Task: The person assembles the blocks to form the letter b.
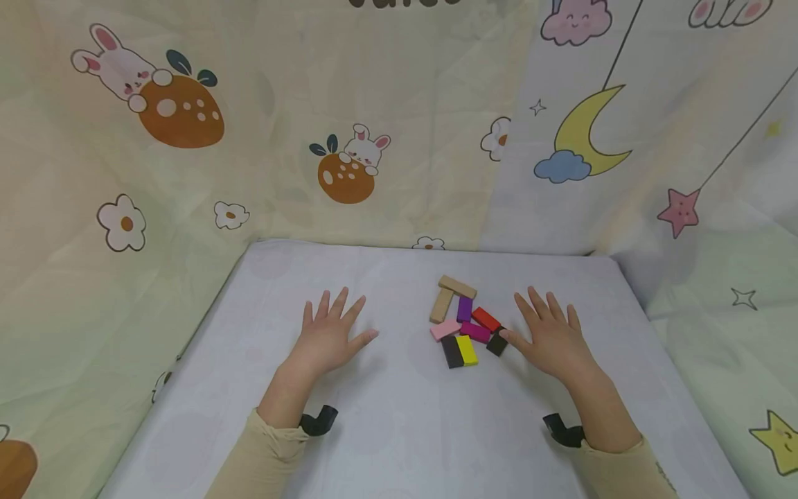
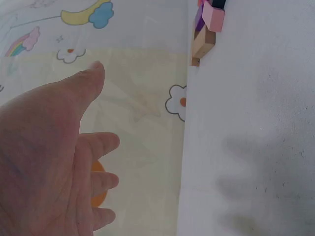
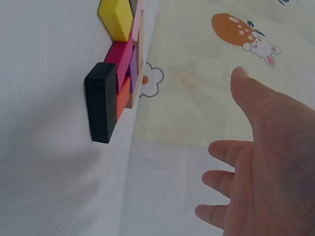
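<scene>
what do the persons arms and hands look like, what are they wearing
Both hands are bare: no gloves, rings or watch show on the left hand or the right hand. Each arm wears a long beige sleeve with a gathered cuff ending just short of the wrist. A small black curved piece sits at each wrist, beside the cuff.

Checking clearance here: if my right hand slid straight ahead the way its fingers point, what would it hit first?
Likely nothing on the table: the right hand points up and slightly left, past the red block. Only its thumb nears the black block.
</scene>
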`<state>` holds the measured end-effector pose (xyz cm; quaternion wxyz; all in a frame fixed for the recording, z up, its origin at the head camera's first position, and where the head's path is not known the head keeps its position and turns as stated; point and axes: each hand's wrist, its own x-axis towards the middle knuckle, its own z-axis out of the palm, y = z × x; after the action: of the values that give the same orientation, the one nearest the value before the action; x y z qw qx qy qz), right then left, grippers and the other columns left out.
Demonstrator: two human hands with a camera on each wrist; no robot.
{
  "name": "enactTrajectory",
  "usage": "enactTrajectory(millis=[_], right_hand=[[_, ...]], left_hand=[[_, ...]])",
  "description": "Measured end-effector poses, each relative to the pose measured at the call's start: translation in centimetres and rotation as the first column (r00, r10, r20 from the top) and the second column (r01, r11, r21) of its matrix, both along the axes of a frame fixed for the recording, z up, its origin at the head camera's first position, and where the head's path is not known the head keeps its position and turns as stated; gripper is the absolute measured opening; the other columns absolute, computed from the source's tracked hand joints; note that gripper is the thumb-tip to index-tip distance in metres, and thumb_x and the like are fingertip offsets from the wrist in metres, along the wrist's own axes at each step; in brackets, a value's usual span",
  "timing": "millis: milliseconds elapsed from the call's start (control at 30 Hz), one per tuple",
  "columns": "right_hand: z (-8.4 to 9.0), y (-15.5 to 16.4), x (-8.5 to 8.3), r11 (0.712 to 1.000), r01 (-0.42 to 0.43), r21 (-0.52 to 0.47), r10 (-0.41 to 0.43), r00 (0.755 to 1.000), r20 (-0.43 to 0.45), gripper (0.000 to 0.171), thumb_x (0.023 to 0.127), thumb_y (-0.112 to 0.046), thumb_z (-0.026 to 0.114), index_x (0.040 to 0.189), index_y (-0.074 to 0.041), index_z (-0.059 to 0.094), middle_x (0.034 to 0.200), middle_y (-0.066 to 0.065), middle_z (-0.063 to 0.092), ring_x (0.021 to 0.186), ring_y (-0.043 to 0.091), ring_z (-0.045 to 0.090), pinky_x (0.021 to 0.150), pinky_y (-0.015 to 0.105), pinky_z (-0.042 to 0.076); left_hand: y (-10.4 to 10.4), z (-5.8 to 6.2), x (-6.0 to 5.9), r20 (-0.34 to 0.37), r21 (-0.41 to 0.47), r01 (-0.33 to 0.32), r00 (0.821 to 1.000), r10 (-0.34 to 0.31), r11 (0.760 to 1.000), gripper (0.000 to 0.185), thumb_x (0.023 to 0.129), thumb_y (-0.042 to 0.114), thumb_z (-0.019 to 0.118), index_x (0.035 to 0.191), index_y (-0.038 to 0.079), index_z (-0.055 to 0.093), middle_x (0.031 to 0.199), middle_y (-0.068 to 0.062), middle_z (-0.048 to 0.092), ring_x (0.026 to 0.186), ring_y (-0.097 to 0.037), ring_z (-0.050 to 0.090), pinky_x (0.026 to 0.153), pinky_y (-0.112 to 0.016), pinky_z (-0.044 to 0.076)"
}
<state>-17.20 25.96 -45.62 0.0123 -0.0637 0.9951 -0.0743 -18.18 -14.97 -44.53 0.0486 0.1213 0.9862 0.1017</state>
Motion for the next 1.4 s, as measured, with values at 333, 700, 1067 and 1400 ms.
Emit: enactTrajectory(millis=[333, 700, 1067, 1400], right_hand=[[-0.8, -0.5, 0.1, 0.999, -0.015, -0.037, 0.013, 0.999, -0.041, 0.085, 0.091, -0.055, 0.061, 0.156, -0.011, 0.029, 0.162, 0.023, 0.021, 0.146, 0.050, 0.019, 0.115, 0.072, 0.011], [-2.7, -3.3, 1.1, 0.973, -0.055, -0.224, 0.047, 0.998, -0.041, 0.061, 0.092, -0.041, 0.067, 0.143, -0.011, 0.051, 0.144, 0.018, 0.050, 0.128, 0.041, 0.050, 0.099, 0.060, 0.048], [-4.9, -6.8, 2.9, 0.876, -0.170, -0.451, 0.204, 0.979, 0.028, 0.040, 0.092, -0.029, 0.070, 0.130, -0.021, 0.064, 0.134, 0.000, 0.060, 0.081, 0.008, 0.055, 0.070, 0.020, 0.052], [-6.7, -7.8, 3.6, 0.918, -0.191, -0.348, 0.214, 0.977, 0.027, 0.040, 0.093, -0.040, 0.067, 0.131, -0.029, 0.064, 0.142, -0.003, 0.056, 0.132, 0.023, 0.054, 0.103, 0.052, 0.049]], left_hand=[[-0.1, -1.0, -0.2, 0.015, 0.030, -0.001, 1.000, 0.000, 1.000, 0.079, 0.094, 0.071, 0.040, 0.158, 0.027, 0.026, 0.166, -0.013, 0.015, 0.152, -0.044, 0.005, 0.117, -0.071, 0.003], [2.6, -5.0, -0.3, 0.048, 0.228, 0.113, 0.991, -0.127, 0.967, 0.069, 0.098, 0.057, 0.048, 0.153, 0.016, 0.037, 0.158, -0.012, 0.037, 0.149, -0.037, 0.028, 0.120, -0.058, 0.022], [6.7, -9.2, 0.5, 0.068, 0.471, 0.194, 0.965, -0.254, 0.860, 0.055, 0.098, 0.054, 0.051, 0.143, 0.023, 0.052, 0.147, -0.001, 0.052, 0.141, -0.023, 0.042, 0.117, -0.044, 0.034], [8.3, -11.5, 0.4, -0.103, 0.304, 0.289, 0.957, -0.271, 0.908, 0.054, 0.094, 0.050, 0.060, 0.139, 0.020, 0.057, 0.140, 0.001, 0.058, 0.143, -0.026, 0.041, 0.118, -0.046, 0.032]])
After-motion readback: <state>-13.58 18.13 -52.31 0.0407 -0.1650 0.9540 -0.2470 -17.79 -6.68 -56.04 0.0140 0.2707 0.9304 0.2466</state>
